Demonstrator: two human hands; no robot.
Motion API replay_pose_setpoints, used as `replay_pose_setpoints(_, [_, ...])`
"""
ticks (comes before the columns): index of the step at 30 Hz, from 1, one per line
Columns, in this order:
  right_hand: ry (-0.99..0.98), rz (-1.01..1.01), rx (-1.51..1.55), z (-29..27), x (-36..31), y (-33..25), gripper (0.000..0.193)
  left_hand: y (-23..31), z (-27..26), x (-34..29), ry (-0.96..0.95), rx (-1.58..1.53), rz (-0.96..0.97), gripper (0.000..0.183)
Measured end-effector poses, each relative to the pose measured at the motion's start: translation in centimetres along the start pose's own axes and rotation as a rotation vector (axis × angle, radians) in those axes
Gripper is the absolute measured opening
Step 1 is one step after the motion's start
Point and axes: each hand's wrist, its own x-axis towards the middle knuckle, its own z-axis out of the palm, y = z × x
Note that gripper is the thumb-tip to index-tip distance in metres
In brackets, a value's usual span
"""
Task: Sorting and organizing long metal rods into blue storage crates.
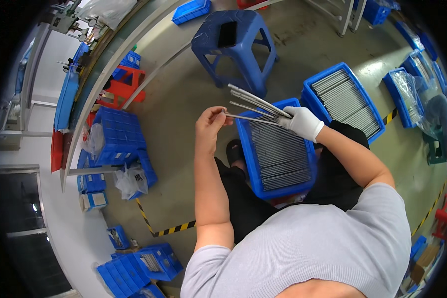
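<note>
In my gloved right hand (303,122) I grip a fanned bunch of thin grey metal rods (255,99), their free ends pointing up and left. My bare left hand (212,124) pinches the tip of one rod spread lower than the others. Both hands are above the far part of a blue crate (257,174), which stands between my legs. Many similar rods (282,159) lie side by side in that crate. What the glove covers of the rods is hidden.
A second blue crate of rods (343,97) stands to the right. Ahead is a blue plastic stool (236,52) with a black phone-like slab (227,34) on it. Stacked blue bins (119,136) and a workbench (104,69) line the left. Striped tape (176,229) marks the floor.
</note>
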Motion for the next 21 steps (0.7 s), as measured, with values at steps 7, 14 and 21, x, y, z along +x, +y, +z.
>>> replay_pose_setpoints(7, [0.133, -0.105, -0.418, -0.6, -0.2, -0.4, 0.032, 0.1, -2.1, 0.3, 0.262, 0.008, -0.131, 0.022])
replay_pose_setpoints(14, [0.117, -0.101, -0.391, -0.2, -0.2, -0.7, 0.032, -1.2, 0.0, 0.6, 0.042, -0.021, -0.133, 0.023])
replay_pose_setpoints(21, [0.162, -0.118, -0.48, -0.2, -0.5, -1.2, 0.034, -1.0, 0.3, 0.4, 0.055, -0.06, -0.109, 0.016])
